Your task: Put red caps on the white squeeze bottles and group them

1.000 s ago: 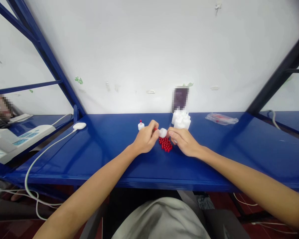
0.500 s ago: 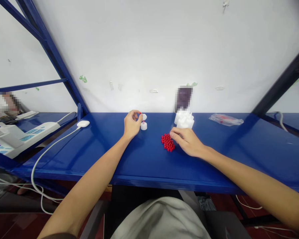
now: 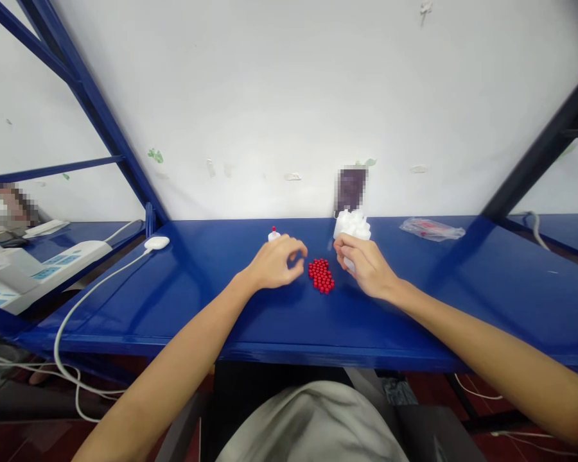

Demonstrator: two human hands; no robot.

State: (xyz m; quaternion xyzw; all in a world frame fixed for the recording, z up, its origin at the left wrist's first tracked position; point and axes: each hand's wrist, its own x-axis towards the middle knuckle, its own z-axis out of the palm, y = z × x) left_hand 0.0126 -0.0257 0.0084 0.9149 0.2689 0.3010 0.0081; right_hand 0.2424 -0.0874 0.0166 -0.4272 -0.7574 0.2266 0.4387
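Observation:
My left hand [image 3: 280,262] is over the table just left of a pile of small red caps [image 3: 322,277]. Its thumb and index finger are curved and apart, with nothing seen between them. Behind its knuckles stands a small white bottle [image 3: 272,237] with a red tip on top, partly hidden by the hand. To the right of the pile my right hand [image 3: 365,266] is closed, and a small white plastic piece [image 3: 349,264] shows under its fingers. Directly behind it is a cluster of white plastic bottles [image 3: 352,223], their lower part hidden by the hand.
The blue table [image 3: 289,327] runs along a white wall. A clear plastic bag [image 3: 432,228] lies at the right rear. On the left are a white puck on a cable [image 3: 157,243] and a white power strip [image 3: 52,273]. A blurred dark object [image 3: 351,189] stands against the wall.
My left hand has left the white bottle and come right and nearer, toward the red caps. The red piece it held is out of its fingers. My right hand has moved little.

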